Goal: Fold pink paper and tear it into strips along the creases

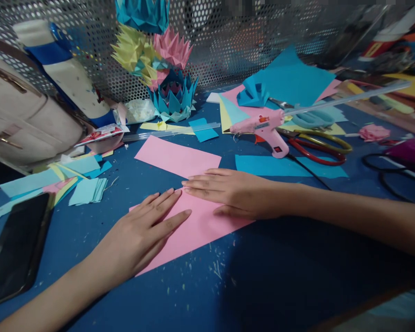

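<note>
A pink sheet of paper lies flat on the blue table. My left hand rests on its left part, fingers stretched out and slightly apart. My right hand lies flat across its upper right part, fingers extended toward the left. The fingertips of both hands are close together near the sheet's top edge. Just beyond them is a pink paper strip, whose lower edge is near my right fingertips. Neither hand grips anything.
A pink glue gun and scissors lie at the back right, beside a blue strip. Folded paper flowers stand against the perforated metal panel. A phone, paper pieces and a bag are at left.
</note>
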Tool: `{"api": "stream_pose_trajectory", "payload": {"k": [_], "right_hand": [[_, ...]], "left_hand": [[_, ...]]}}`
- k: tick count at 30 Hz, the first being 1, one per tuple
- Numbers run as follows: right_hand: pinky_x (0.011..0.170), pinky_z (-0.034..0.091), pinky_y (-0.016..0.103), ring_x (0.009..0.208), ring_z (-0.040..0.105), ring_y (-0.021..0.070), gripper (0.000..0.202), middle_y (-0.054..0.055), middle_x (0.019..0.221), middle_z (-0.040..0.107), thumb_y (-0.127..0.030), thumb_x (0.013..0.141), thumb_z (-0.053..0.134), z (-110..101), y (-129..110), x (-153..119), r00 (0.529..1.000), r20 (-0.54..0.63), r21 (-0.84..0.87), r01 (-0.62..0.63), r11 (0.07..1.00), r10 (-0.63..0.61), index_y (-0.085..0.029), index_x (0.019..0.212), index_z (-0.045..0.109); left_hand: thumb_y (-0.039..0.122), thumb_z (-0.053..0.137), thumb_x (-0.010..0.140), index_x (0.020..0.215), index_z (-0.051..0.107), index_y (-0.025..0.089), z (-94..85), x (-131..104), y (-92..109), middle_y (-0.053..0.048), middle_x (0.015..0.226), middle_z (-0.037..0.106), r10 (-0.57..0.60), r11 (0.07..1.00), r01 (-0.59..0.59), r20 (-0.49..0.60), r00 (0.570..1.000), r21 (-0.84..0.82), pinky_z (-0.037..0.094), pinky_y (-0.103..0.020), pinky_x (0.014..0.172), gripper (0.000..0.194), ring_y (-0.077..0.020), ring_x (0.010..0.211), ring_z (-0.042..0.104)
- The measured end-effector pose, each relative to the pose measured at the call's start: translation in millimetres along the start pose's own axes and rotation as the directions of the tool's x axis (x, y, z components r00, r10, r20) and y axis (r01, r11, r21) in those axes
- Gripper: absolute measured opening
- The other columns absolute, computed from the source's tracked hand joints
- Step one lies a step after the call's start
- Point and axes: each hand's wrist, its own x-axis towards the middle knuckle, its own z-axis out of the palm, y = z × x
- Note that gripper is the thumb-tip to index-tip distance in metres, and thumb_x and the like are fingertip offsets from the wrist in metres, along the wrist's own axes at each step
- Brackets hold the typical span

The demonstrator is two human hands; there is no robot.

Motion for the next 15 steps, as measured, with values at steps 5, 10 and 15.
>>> {"api": "stream_pose_trajectory", "payload": {"k": [5, 10, 15], "right_hand": [[0.118, 0.023, 0.045, 0.145, 0.027, 0.0247, 0.058, 0.015, 0.155, 0.034, -0.042, 0.102, 0.034, 0.5, 0.3, -0.6, 1.000, -0.007, 0.006, 0.001, 1.000, -0.001, -0.007, 0.149, 0.035], [0.118, 0.023, 0.044, 0.145, 0.028, 0.0242, 0.058, 0.015, 0.155, 0.035, -0.043, 0.102, 0.035, 1.8, 1.3, -1.0, 0.999, -0.035, 0.012, 0.018, 1.000, -0.017, -0.008, 0.149, 0.035], [0.118, 0.023, 0.044, 0.145, 0.028, 0.0244, 0.058, 0.016, 0.154, 0.035, -0.041, 0.102, 0.036, 1.7, 0.9, -0.4, 0.999, -0.029, 0.004, 0.014, 1.000, -0.014, -0.007, 0.149, 0.035]], "left_hand": [[0.010, 0.037, 0.099, 0.146, 0.041, 0.022, -0.8, 0.3, 0.3, -0.013, 0.157, 0.032, -0.006, 1.000, 0.006, 0.012, 1.000, -0.003, 0.038, -0.054, 0.112, 0.048, -0.0269, 0.145, 0.030], [0.010, 0.036, 0.099, 0.146, 0.041, 0.023, 0.4, -0.2, 0.1, -0.012, 0.157, 0.032, -0.011, 1.000, 0.011, 0.007, 1.000, -0.004, 0.039, -0.054, 0.111, 0.049, -0.0267, 0.145, 0.030], [0.009, 0.036, 0.099, 0.145, 0.042, 0.022, -0.2, 0.0, -0.3, -0.013, 0.157, 0.033, -0.007, 1.000, 0.007, 0.003, 1.000, -0.002, 0.038, -0.053, 0.112, 0.048, -0.0267, 0.145, 0.030]]}}
